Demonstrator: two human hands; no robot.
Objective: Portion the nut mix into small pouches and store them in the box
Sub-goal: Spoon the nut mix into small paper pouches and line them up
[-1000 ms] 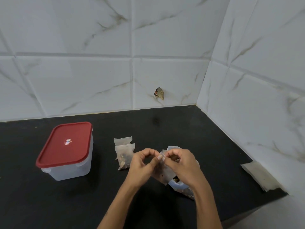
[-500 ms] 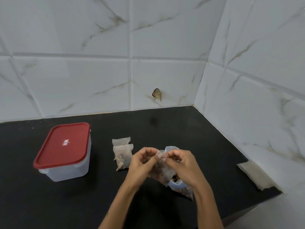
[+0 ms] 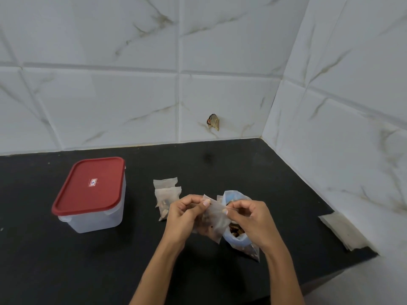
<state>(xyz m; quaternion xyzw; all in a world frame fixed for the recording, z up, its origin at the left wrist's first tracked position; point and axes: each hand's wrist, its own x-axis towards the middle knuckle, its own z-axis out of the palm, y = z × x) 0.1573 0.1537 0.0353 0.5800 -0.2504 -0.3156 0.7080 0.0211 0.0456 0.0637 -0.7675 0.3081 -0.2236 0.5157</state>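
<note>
Low in the middle of the frame, our left hand [image 3: 184,216] and right hand [image 3: 251,223] both pinch the top edge of a small translucent pouch [image 3: 212,221] holding some nut mix, lifted above the black counter [image 3: 253,172]. Just behind it, under our right hand, sits the larger bag of nut mix [image 3: 239,239]. Two filled pouches [image 3: 167,194] lie just left of our left hand. At centre left, well apart, stands the clear box [image 3: 94,216], its red lid [image 3: 90,186] on.
</note>
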